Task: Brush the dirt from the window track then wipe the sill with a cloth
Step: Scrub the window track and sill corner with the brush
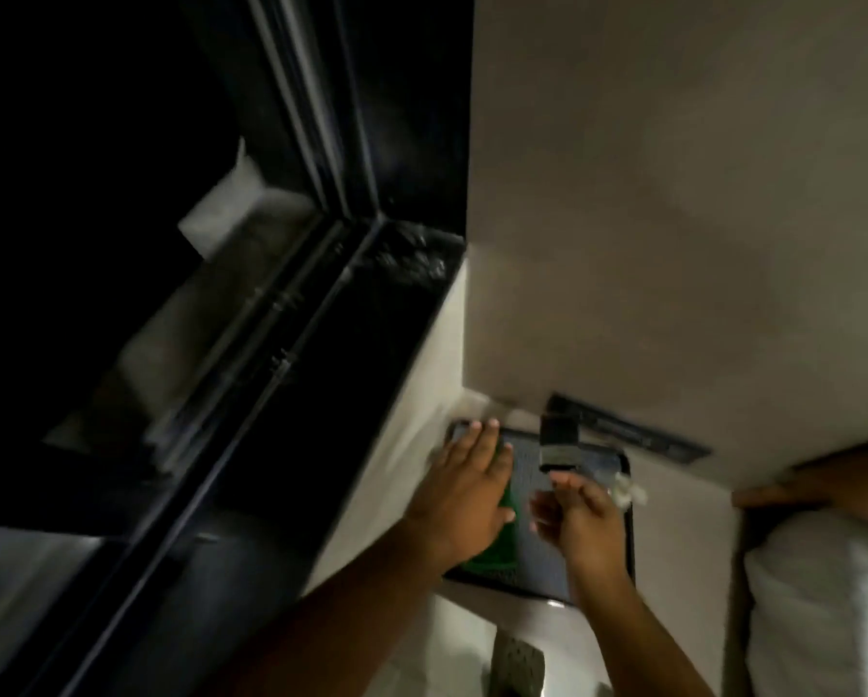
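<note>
Resting — cloth (492, 550) under left fingers (477, 445)

two bare forearms reach in from the lower edge, no sleeves showing on either. the left hand (464, 487) and right hand (580, 515) carry no rings or watch, as far as the dim, blurred view lets one tell; fingernails look short.

the flat paintbrush with dark bristles and a silvery metal band (558, 441) stands nearly upright over the far part of a dark tray, bristles uppermost, its handle hidden. the green cloth (492, 555) lies on the tray's left side, mostly covered, one edge showing at the near end. up to the far left, the black window track (271, 314) and the glossy black sill (371, 319) beside it run diagonally.
</note>
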`<state>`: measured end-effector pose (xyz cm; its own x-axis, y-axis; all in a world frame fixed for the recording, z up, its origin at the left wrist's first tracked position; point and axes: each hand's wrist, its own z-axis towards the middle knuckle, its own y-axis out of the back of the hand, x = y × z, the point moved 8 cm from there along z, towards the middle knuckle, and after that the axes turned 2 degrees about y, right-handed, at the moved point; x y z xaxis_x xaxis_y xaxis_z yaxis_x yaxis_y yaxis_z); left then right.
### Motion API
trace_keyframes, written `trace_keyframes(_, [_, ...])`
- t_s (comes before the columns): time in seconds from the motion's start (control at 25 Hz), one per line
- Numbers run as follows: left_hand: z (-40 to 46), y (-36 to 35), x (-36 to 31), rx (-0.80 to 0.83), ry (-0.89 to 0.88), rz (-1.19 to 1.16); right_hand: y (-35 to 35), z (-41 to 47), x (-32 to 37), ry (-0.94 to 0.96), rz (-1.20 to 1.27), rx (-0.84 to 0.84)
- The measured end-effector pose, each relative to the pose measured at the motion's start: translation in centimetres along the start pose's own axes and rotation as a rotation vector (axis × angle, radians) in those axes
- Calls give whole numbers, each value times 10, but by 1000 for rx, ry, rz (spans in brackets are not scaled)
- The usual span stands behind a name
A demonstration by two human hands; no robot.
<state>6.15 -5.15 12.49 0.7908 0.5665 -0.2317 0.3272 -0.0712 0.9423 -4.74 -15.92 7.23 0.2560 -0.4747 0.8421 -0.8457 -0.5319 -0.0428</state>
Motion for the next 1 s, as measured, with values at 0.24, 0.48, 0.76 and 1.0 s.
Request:
trace_keyframes(0.24, [-65,124,43,-254,85,48,-47,-63,134,111,69,196])
trace_keyframes(0.48, [-130,127,111,-174,174,135,-122,-121,222,576,-280,258])
trace_keyframes(0.76, [-146,108,135,-257,96,127,-232,-142,272,751,-499,374])
trace_keyframes(1.0, [-134,113,136,-302,27,63,-324,-160,268,937,-1020,419])
